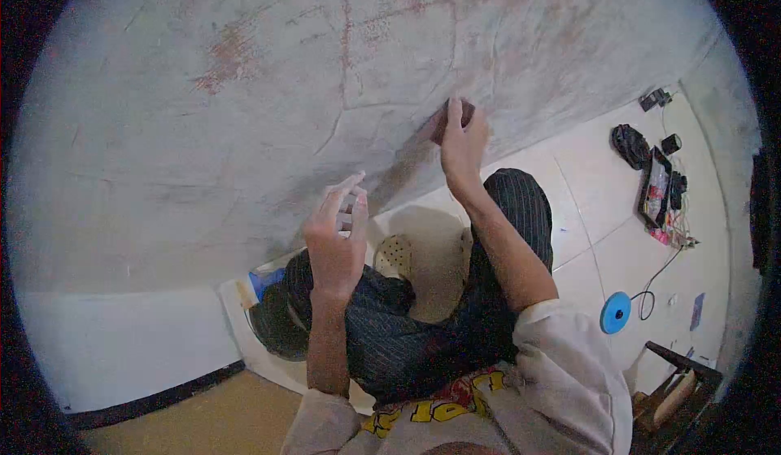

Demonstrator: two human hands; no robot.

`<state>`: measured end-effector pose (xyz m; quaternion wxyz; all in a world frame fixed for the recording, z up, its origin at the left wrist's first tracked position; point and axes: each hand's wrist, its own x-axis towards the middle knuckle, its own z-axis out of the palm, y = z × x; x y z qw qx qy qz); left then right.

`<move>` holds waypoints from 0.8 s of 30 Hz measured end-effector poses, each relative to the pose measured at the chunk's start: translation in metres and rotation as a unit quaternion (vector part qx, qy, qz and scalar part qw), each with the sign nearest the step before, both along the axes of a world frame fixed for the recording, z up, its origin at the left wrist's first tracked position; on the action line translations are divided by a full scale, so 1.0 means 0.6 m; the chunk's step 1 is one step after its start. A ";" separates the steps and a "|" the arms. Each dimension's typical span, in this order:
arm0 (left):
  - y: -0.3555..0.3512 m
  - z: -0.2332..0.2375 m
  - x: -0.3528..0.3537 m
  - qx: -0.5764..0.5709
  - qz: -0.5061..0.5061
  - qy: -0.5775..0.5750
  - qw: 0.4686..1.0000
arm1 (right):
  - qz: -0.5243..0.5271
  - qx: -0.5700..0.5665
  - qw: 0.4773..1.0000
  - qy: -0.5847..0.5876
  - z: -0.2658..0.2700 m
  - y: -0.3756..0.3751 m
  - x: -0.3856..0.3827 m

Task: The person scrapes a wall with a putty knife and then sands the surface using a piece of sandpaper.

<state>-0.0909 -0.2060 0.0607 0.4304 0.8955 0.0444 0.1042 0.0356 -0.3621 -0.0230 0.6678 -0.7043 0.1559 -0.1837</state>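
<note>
My right hand (464, 142) grips a dark brown piece of sandpaper (440, 126) and holds it against the grey wall (390, 64). The fingers hide part of the sandpaper. Raised in front of the wall, my left hand (338, 231) has dusty fingertips and bent fingers held apart, with nothing in it. Reddish-brown patches and raised lines mark the wall's surface.
I squat over a pale tiled floor (578, 211) in striped trousers and perforated clogs (393, 255). To the right lie a black pouch (630, 146), a black tray (655, 186) of small items, a blue disc (616, 313) and a dark-framed stool (675, 386). A white panel (130, 349) stands at left.
</note>
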 end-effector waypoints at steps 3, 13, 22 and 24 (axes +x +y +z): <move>0.002 0.004 -0.004 0.016 -0.006 -0.022 1.000 | 0.069 -0.055 0.996 -0.017 -0.030 0.015 -0.003; 0.006 -0.002 -0.003 0.091 -0.011 -0.033 0.995 | -0.009 -0.020 0.999 -0.041 -0.041 0.008 0.010; 0.000 0.001 -0.004 0.029 -0.005 -0.001 1.000 | 0.045 -0.123 0.989 -0.068 -0.002 0.005 -0.013; 0.001 -0.002 0.000 0.028 -0.004 -0.002 1.000 | 0.077 -0.006 0.997 -0.023 0.010 -0.002 -0.012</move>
